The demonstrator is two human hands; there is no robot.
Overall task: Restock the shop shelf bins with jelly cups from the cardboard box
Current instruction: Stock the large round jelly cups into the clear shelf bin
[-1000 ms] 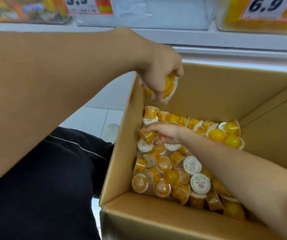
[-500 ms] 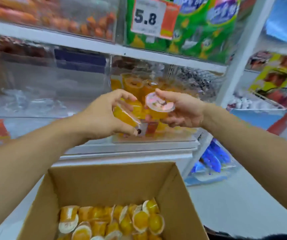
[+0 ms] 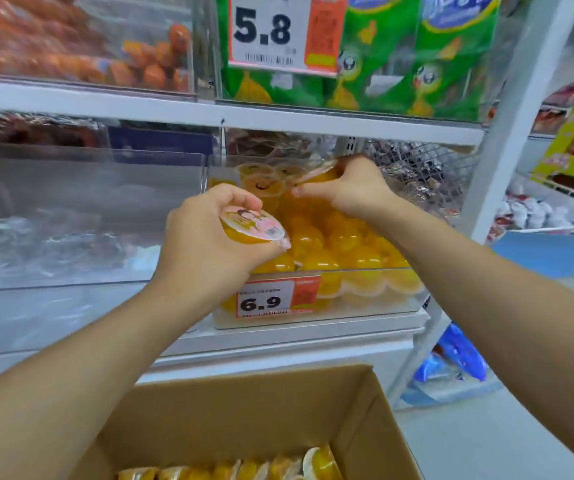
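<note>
My left hand (image 3: 205, 247) grips a yellow jelly cup (image 3: 254, 227) with a pink and white lid, held in front of a clear shelf bin (image 3: 365, 306). That bin carries a 6.9 price tag (image 3: 266, 301) and is piled with several yellow jelly cups (image 3: 334, 244). My right hand (image 3: 351, 188) reaches over the bin's top and pinches another jelly cup (image 3: 316, 174), partly hidden by my fingers. The open cardboard box (image 3: 244, 410) sits below at the bottom of the view, with more jelly cups (image 3: 278, 467) visible along its lower edge.
A clear bin (image 3: 84, 216) with pale wrapped goods stands left of the jelly bin. The shelf above (image 3: 278, 117) holds green packets and orange sausages behind a 5.8 tag. A white upright post (image 3: 507, 140) borders the right side, with wire baskets beyond it.
Both hands rose from the box to the shelf with cups. My right hand has since moved up and over the bin's top; my left cup now shows its lid.
</note>
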